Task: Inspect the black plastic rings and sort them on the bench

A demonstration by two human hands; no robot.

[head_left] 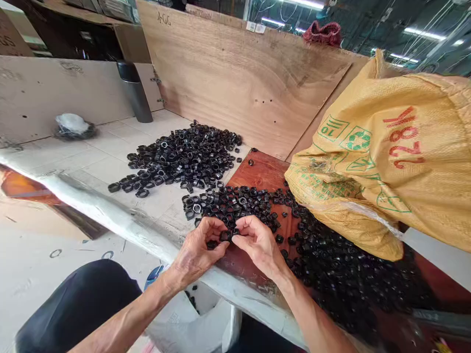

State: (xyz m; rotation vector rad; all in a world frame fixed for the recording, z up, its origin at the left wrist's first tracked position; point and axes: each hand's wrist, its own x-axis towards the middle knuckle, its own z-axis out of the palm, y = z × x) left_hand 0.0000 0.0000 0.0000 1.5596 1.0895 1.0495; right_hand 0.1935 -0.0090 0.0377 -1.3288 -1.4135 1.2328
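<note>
Two hands meet over a black ring amid piles of small black parts

A black ring (pixel 224 236) sits at the near edge of the piles, between the thumb and forefinger of the left hand (pixel 196 250), whose fingers are parted only by its width. The fingers of the right hand (pixel 259 245) are pinched nearly together on a small black piece (pixel 235 232) just beside it; the fingertips hide much of both, so whether they are joined cannot be told.

Around the hands lies a near pile of black rings (pixel 243 201), partly on a reddish-brown board (pixel 253 169). Beyond, a larger pile (pixel 184 157) is spread on the pale tabletop (pixel 91 162). To the right, a dark heap of small parts (pixel 342 274) blurs together in shadow.

A yellow woven sack (pixel 368 147) with red and green print leans over that heap, cut off at the right edge; its contents are hidden. A closed dark flask (pixel 135 93) stands by the far left panel (pixel 99 90), near a pale bundle (pixel 72 123) of unclear contents. Behind, a cardboard box (pixel 133 44) is too dark inside to read.
</note>
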